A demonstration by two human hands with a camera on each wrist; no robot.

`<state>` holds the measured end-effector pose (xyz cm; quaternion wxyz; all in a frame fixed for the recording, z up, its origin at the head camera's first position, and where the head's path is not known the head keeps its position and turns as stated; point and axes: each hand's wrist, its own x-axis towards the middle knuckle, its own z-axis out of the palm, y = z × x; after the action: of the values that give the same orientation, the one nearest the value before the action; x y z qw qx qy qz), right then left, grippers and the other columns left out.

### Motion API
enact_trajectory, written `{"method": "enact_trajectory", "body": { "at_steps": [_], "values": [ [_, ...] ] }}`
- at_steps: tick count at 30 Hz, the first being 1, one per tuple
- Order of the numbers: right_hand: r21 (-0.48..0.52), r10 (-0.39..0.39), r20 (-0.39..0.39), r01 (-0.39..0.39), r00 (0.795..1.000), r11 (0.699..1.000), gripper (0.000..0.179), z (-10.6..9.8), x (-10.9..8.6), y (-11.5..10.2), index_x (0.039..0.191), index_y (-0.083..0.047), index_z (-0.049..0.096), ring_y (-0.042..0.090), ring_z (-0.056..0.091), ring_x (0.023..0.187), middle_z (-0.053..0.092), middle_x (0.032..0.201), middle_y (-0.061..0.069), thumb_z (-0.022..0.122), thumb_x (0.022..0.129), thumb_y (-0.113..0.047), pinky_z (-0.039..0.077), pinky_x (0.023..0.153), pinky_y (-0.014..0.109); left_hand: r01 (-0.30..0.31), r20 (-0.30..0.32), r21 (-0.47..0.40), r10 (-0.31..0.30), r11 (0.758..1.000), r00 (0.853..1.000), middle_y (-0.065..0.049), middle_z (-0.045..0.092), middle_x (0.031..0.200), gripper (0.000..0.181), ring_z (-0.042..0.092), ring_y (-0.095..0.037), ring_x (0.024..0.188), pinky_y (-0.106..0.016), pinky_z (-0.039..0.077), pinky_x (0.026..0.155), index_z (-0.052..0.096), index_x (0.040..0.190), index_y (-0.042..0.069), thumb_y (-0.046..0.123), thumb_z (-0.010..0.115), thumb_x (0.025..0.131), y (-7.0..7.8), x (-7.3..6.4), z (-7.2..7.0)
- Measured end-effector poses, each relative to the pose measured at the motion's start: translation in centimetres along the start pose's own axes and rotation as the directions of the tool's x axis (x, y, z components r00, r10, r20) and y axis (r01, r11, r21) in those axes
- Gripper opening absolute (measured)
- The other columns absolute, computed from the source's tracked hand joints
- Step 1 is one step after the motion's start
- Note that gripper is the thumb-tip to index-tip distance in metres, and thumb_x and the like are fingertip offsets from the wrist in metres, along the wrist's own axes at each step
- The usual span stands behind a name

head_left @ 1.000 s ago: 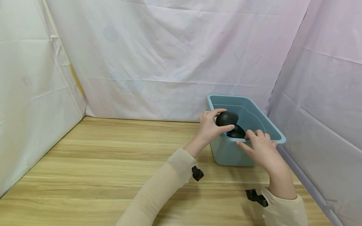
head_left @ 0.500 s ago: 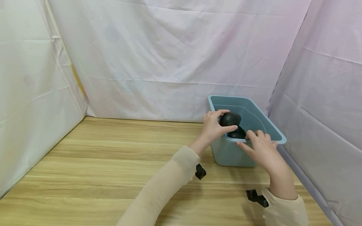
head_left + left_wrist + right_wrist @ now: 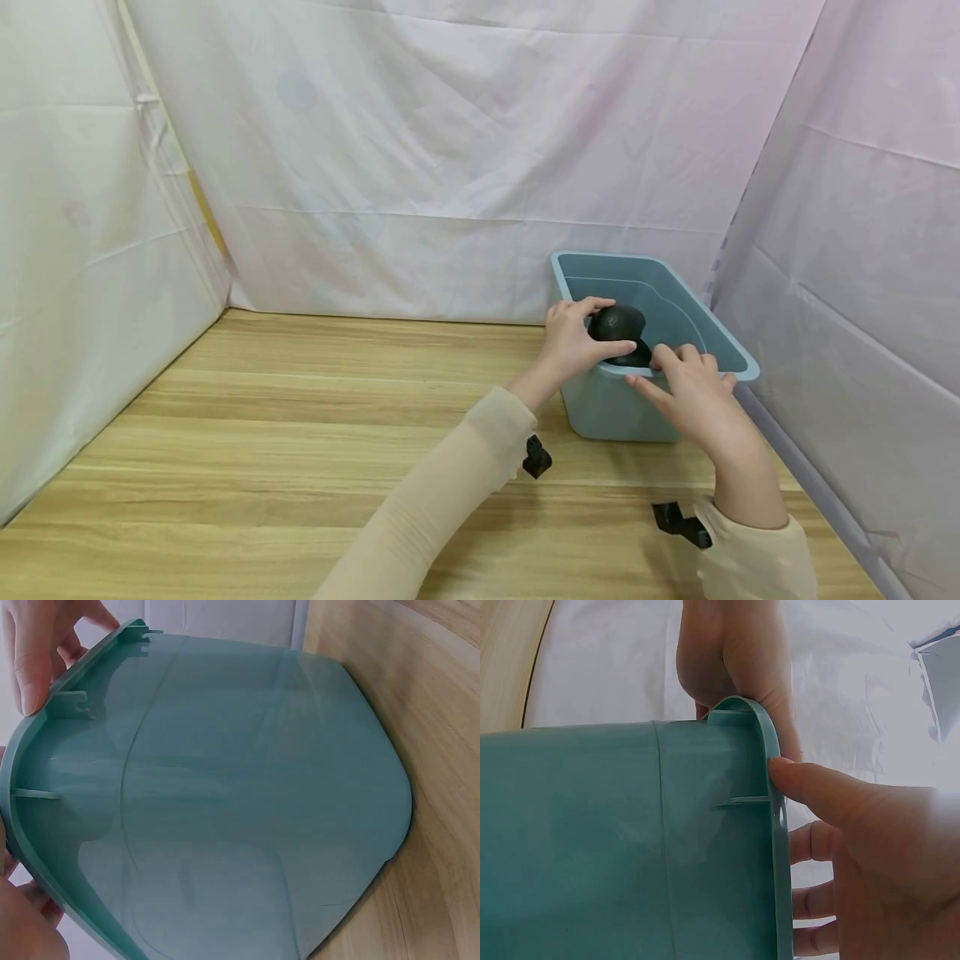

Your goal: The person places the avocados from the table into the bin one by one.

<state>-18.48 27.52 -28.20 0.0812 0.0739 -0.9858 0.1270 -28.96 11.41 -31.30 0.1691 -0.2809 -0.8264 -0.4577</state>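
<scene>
In the head view, my left hand (image 3: 570, 342) holds a dark, rounded avocado (image 3: 617, 322) between thumb and fingers, just over the near left corner of the blue-green plastic bin (image 3: 618, 408). A second dark avocado (image 3: 634, 358) shows beneath it, inside the bin, partly covered by my left thumb. My right hand (image 3: 697, 400) grips the bin's near rim, thumb outside and fingers over the edge; the right wrist view shows this thumb (image 3: 817, 784) pressed to the rim. The bin wall (image 3: 225, 772) fills the left wrist view and hides both avocados.
The bin stands at the right rear of a wood-grain table (image 3: 300, 433). White cloth walls (image 3: 375, 167) enclose the back and both sides, the right one close beside the bin. Black wrist mounts (image 3: 681, 525) sit at both sleeves.
My left hand has moved slightly right and down with its avocado, covering more of the second one. The right hand and bin stay in place.
</scene>
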Motion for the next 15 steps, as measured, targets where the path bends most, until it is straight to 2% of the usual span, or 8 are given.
{"method": "enact_trajectory", "body": {
  "at_steps": [6, 15],
  "values": [
    [0.005, 0.0, 0.004, 0.0, 1.0, 1.0, 0.049, 0.0, -0.04, 0.13, 0.105, -0.004, 0.05, 0.052, 0.037, 0.098, 0.045, 0.102, 0.023, 0.055, 0.094, -0.051, 0.015, 0.08, 0.081, -0.012, 0.019, 0.024, 0.011, 1.0, 1.0, 0.011, 0.06, 0.117, 0.065, 0.044, -0.01, 0.101, -0.034, 0.03, 0.098, 0.062, 0.127, 0.022, 0.045, 0.084, 0.07, 0.09, 0.01, 0.01],
    [0.019, -0.005, 0.004, 0.005, 1.0, 1.0, 0.048, -0.06, -0.12, 0.2, 0.105, -0.004, 0.051, 0.05, 0.038, 0.096, 0.044, 0.1, 0.022, 0.055, 0.094, -0.05, 0.014, 0.08, 0.08, 0.034, 0.079, 0.007, -0.035, 0.999, 0.996, 0.008, 0.059, 0.12, 0.065, 0.046, -0.014, 0.105, -0.039, 0.027, 0.102, 0.06, 0.129, 0.022, 0.043, 0.084, 0.072, 0.19, 0.12, -0.02]
  ]
}}
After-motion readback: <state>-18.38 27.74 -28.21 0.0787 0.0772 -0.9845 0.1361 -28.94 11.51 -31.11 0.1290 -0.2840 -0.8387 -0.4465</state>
